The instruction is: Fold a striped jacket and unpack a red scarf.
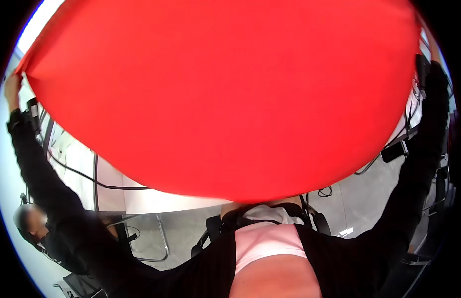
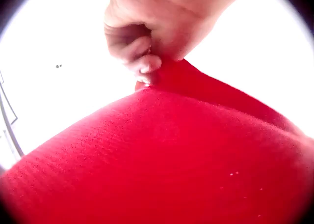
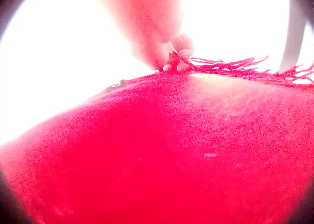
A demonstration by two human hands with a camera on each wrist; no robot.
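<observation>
A large red fringed shawl (image 1: 230, 99) is spread wide between my raised arms and fills most of the head view. At the far left, my left hand (image 1: 13, 92) grips one corner, and folds run out from that point. The left wrist view shows the fingers of this hand (image 2: 142, 57) curled round the gathered cloth (image 2: 162, 135). My right hand (image 1: 433, 48) is up at the far right edge, partly hidden by the shawl. In the right wrist view, its fingertips (image 3: 182, 49) pinch the shawl's edge beside a row of loose red fringe (image 3: 235, 66).
Behind the shawl shows part of a white table (image 1: 161, 202) with a black cable (image 1: 118, 187) across it. A person in dark clothes (image 1: 61, 253) is at the lower left. A black flat device (image 1: 394, 151) lies near my right forearm. Below is grey tiled floor (image 1: 352, 208).
</observation>
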